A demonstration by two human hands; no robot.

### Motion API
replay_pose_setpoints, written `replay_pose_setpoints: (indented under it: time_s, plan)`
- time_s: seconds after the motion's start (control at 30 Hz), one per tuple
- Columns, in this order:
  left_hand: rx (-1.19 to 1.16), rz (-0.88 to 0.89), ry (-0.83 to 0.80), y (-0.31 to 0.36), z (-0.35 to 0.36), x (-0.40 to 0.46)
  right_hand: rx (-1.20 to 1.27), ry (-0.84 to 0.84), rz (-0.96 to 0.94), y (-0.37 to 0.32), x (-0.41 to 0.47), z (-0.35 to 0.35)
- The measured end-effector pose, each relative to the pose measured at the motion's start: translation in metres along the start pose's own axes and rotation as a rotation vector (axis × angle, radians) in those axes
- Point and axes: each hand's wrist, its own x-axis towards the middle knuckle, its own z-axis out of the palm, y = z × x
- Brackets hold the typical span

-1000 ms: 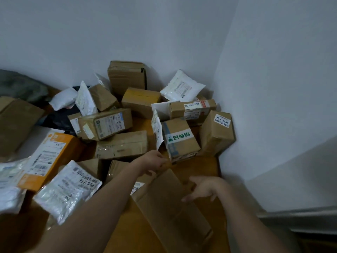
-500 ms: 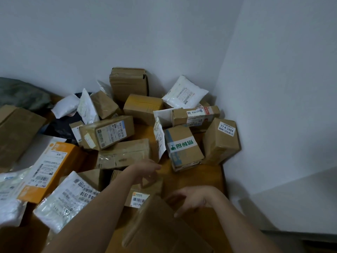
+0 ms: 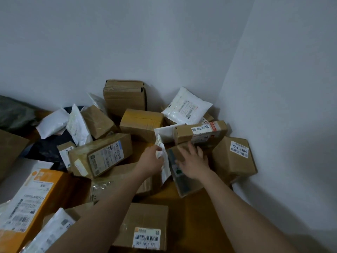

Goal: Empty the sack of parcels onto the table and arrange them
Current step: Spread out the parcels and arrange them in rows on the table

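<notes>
Corner desk (image 3: pixel 189 212) against grey walls, heaped with parcels. Left hand (image 3: pixel 152 160): grip pinching an upright white mailer (image 3: pixel 164 162) at mid-desk. Right hand (image 3: pixel 194 160): fingers spread, flat on a green-labelled box (image 3: pixel 182 181) just beside it. Barcoded box (image 3: pixel 145 225) nearest; orange box (image 3: pixel 39 198) far left.

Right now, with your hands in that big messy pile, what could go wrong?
The long box rests across other parcels just above the right hand; pulling the green-logo box out from under might tip it down. The white flat mailer that the left hand pinches stands on edge and could flop over. The box with the 77-4-3404 label leans near the table's corner and may slide off.
</notes>
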Motion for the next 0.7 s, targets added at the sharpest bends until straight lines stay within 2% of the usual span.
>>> replay_pose_setpoints:
  time_s: [0.1,0.17,0.2,0.27,0.33,0.37,0.5,0.53,0.6,0.7]
  plan:
    - [0.132,-0.016,-0.129,-0.017,-0.001,0.009,-0.186,-0.245,0.049,-0.003,-0.018,0.022]
    - [0.204,0.006,-0.044,-0.025,-0.007,0.017,-0.287,-0.39,0.066,-0.017,-0.028,0.008]
    - [0.23,0.04,0.043,-0.026,-0.012,0.025,-0.289,-0.376,0.073,-0.025,-0.025,-0.007]
    - [0.268,0.165,0.193,-0.02,-0.022,0.041,-0.173,-0.094,0.072,-0.037,-0.005,-0.04]
    - [0.314,0.269,0.211,-0.009,-0.027,0.058,-0.141,0.232,0.047,-0.035,0.027,-0.064]
    - [0.363,0.3,0.165,-0.003,-0.028,0.065,-0.171,0.273,0.058,-0.031,0.042,-0.069]
    - [0.562,0.319,-0.085,0.003,-0.024,0.088,-0.145,0.046,0.161,-0.015,0.073,-0.055]
    - [0.575,0.337,-0.075,0.0,-0.022,0.09,-0.123,0.032,0.149,-0.015,0.068,-0.048]
    - [0.624,0.366,0.059,-0.006,-0.021,0.086,-0.111,0.011,0.097,-0.02,0.049,-0.037]
    - [0.8,0.391,0.159,-0.014,-0.023,0.071,-0.121,-0.139,0.01,-0.031,0.013,-0.03]
